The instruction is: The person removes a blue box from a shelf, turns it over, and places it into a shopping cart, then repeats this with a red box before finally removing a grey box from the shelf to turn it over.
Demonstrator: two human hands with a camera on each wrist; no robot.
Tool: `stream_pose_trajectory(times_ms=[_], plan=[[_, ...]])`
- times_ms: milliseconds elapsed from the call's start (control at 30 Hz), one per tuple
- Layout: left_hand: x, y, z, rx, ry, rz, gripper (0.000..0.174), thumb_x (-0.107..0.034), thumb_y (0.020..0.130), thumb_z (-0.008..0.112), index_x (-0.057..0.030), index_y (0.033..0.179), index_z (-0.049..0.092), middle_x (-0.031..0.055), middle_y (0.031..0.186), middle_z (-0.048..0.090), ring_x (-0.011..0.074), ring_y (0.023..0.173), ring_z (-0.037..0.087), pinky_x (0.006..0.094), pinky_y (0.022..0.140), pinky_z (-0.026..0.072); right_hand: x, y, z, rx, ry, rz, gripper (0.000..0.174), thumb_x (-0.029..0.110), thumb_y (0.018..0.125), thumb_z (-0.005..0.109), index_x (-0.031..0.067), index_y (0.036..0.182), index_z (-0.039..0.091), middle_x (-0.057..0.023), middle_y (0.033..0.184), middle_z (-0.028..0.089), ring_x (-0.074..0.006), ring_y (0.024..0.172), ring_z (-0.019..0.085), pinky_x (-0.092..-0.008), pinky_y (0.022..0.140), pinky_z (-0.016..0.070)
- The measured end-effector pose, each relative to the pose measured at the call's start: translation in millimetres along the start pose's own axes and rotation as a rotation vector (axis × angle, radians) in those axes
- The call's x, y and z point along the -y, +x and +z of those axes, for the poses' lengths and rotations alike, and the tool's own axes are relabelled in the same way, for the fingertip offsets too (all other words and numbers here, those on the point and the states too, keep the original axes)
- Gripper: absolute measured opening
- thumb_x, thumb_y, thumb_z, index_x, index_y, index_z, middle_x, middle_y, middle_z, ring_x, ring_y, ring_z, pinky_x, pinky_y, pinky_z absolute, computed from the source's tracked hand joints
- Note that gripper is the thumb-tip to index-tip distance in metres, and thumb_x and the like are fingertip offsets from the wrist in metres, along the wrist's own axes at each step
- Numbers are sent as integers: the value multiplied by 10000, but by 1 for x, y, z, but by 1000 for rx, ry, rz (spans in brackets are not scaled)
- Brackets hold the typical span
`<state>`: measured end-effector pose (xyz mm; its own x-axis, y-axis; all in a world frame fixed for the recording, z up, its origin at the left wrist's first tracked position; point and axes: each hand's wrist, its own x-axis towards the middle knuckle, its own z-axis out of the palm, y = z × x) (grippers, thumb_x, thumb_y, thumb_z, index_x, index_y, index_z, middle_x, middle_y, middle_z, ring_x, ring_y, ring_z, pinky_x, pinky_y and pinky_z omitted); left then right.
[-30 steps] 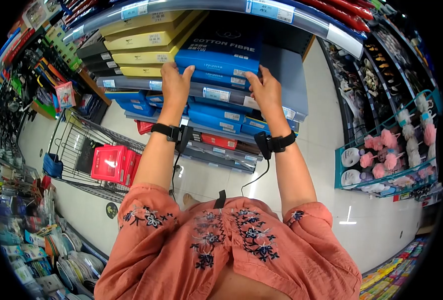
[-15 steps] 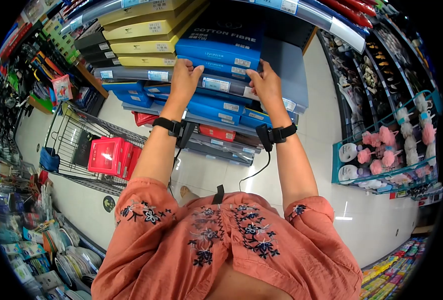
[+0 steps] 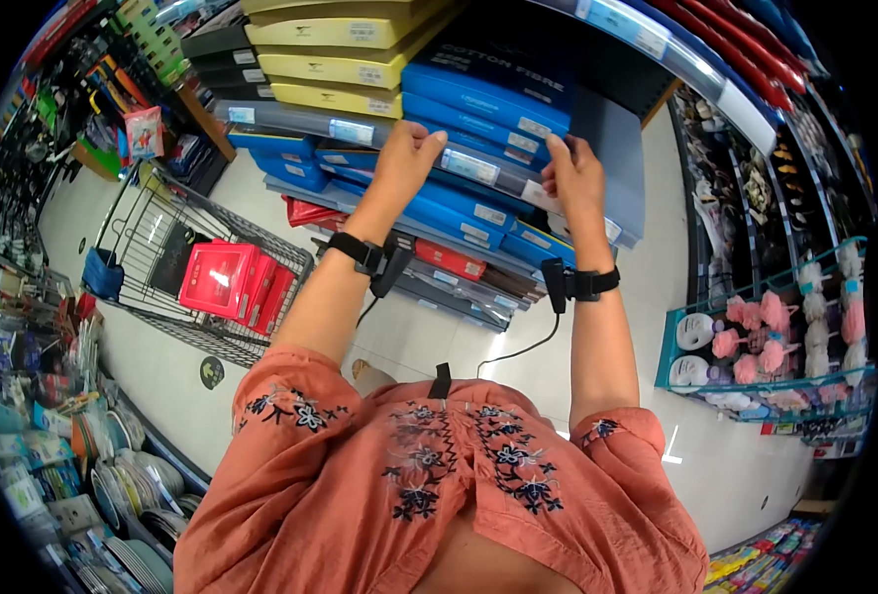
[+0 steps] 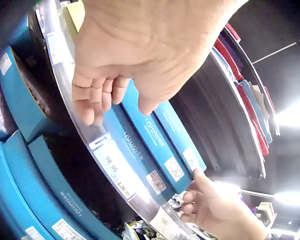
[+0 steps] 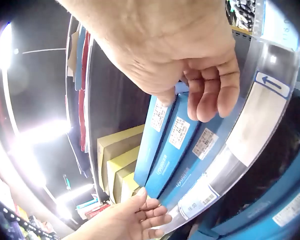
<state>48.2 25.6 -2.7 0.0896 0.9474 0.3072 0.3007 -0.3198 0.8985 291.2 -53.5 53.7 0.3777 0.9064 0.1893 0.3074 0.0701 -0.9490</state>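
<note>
Left hand (image 3: 409, 158) and right hand (image 3: 577, 178) now rest lower against blue boxes (image 3: 488, 104).

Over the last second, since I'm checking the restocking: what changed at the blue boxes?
Both hands eased slightly down the stack of blue boxes: the left hand and right hand now touch its lower part just above the shelf rail. The stack, the yellow boxes and the shopping cart stayed put.
</note>
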Motion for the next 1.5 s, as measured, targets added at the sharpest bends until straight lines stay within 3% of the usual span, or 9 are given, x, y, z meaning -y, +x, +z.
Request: stream_pose_trajectory(times_ms=[167, 367, 467, 600, 833, 967, 1267, 1400, 1500], plan=[[37, -22, -18, -56, -76, -34, 453, -317, 953, 700, 87, 1116, 579, 210, 975, 684, 276, 903, 673, 368, 798, 545, -10, 8, 4, -11, -1, 22, 485, 350, 997, 638, -51, 1268, 602, -59, 702, 624, -89, 576, 573, -239, 511, 466], [85, -54, -95, -117, -147, -349, 438, -329, 970, 677, 63, 1136, 577, 153, 981, 674, 208, 894, 646, 345, 785, 539, -2, -29, 11, -171, 8, -84, 356, 312, 1034, 589, -4, 1190, 632, -40, 739, 628, -84, 616, 592, -230, 540, 479], [109, -54, -128, -183, -164, -373, 396, -313, 988, 651, 40, 1156, 589, 121, 974, 664, 186, 903, 631, 327, 798, 528, 7, -48, 39, -31, 50, -93, 288, 273, 1049, 559, 17, 1154, 639, -39, 753, 639, -89, 633, 602, -229, 577, 493], [90, -27, -148, -273, -115, -101, 339, -275, 1000, 635, 22, 1160, 603, 105, 976, 662, 180, 932, 630, 332, 827, 520, 17, -51, 96, 221, 132, -36, 260, 223, 1042, 565, 6, 1160, 645, -64, 864, 687, -108, 740, 648, -249, 690, 534], [88, 76, -149, -264, 245, 226, 265, -200, 985, 646, 46, 1067, 590, 177, 990, 656, 276, 908, 646, 374, 813, 510, 31, -41, 169, 247, 158, -170, 335, 162, 1011, 599, -31, 1284, 609, -133, 1154, 697, -162, 1018, 653, -290, 889, 527], [94, 91, -154, -237, 278, 258, 243, -188, 973, 650, 44, 985, 580, 199, 934, 641, 328, 847, 624, 401, 788, 500, 35, -35, 184, 230, 143, -155, 347, 163, 1009, 598, -33, 1296, 599, -140, 1157, 697, -165, 1018, 652, -288, 884, 528], [86, 93, -177, -58, 77, 144, 314, -254, 981, 643, 56, 963, 597, 159, 866, 651, 225, 831, 629, 369, 767, 502, 43, 2, 209, 248, 134, -63, 379, 237, 1015, 600, -40, 1274, 604, -119, 1065, 706, -161, 860, 691, -277, 715, 556], [104, 97, -195, -350, -76, 29, 379, -284, 985, 642, 43, 1142, 536, 126, 1022, 661, 153, 843, 639, 282, 656, 537, 49, 12, 215, 156, 63, 6, 286, 262, 1011, 610, -18, 1010, 664, -95, 905, 719, -152, 723, 687, -271, 647, 548], [114, 114, -209, -362, 53, 95, 468, -282, 972, 656, 56, 1250, 490, 166, 1136, 627, 173, 902, 645, 282, 649, 558, 48, 15, 221, 92, 20, -19, 301, 267, 1011, 614, -7, 889, 638, -92, 826, 714, -144, 674, 675, -271, 636, 544]])
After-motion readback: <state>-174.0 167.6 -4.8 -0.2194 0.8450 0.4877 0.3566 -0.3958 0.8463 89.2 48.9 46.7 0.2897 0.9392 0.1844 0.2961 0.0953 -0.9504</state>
